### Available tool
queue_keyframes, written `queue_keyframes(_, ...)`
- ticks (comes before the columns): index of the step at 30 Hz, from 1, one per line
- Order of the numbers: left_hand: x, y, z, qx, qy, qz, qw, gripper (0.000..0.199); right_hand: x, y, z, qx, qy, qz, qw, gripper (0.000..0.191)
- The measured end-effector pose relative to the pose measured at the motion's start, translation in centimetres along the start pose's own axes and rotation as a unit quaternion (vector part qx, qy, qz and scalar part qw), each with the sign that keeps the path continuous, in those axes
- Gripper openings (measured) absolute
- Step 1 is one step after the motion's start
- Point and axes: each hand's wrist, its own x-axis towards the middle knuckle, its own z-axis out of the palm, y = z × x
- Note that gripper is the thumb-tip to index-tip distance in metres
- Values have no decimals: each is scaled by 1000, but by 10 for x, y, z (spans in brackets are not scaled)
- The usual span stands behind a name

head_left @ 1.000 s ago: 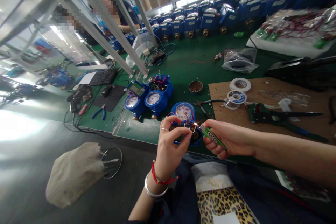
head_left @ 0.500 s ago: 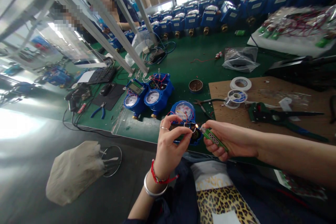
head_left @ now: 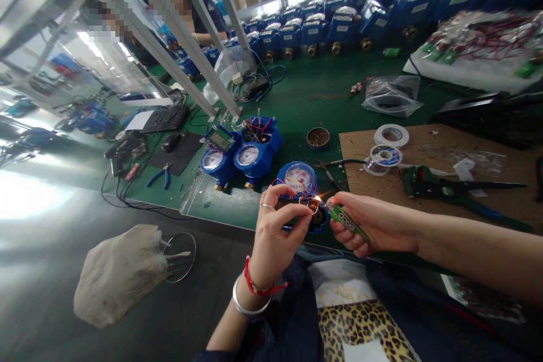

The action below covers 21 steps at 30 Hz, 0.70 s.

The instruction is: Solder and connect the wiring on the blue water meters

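Note:
My right hand (head_left: 360, 225) is closed round a green lighter (head_left: 347, 222), whose lit flame (head_left: 319, 198) points left. Just left of the flame, my left hand (head_left: 282, 223) pinches a thin white wire (head_left: 314, 207) between thumb and forefinger. Below both hands lies an open blue water meter (head_left: 297, 176) with a round clear dial and red wires. Its wiring compartment is partly hidden by my left fingers. Two more blue meters (head_left: 254, 153) stand to the left, one with a small display (head_left: 220, 137).
Cutters (head_left: 326, 167) and a small round tin (head_left: 318, 137) lie beyond the meter. On cardboard (head_left: 360, 144) at right are a tape roll (head_left: 391, 134), a solder spool (head_left: 383, 159) and a green-handled tool (head_left: 441, 184). Blue pliers (head_left: 160, 176) lie left. A co-worker (head_left: 203, 17) is across the bench.
The lighter's flame has grown larger and brighter beside the wire. Both hands stay almost in the same place.

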Motion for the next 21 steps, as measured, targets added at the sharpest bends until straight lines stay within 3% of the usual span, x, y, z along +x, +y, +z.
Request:
queue_keyframes(4,-1,-1,0,-3,0,-1,1000,8,-3,-1,0,-16,15,-42,999,48)
queue_keyframes(7,-1,-1,-1,-4,-6,-3,1000,9,-5,-5,-1,-55,89,-143,984,52)
queue_keyframes(10,-1,0,-1,-6,-7,1,1000,10,-4,-8,-1,-130,132,-218,958,43)
queue_keyframes(13,0,1,-1,-6,-8,6,1000,9,-1,-11,0,-165,133,-227,951,35)
queue_keyframes(21,1,1,-1,-5,-12,35,999,9,4,-13,3,-132,126,-196,963,38)
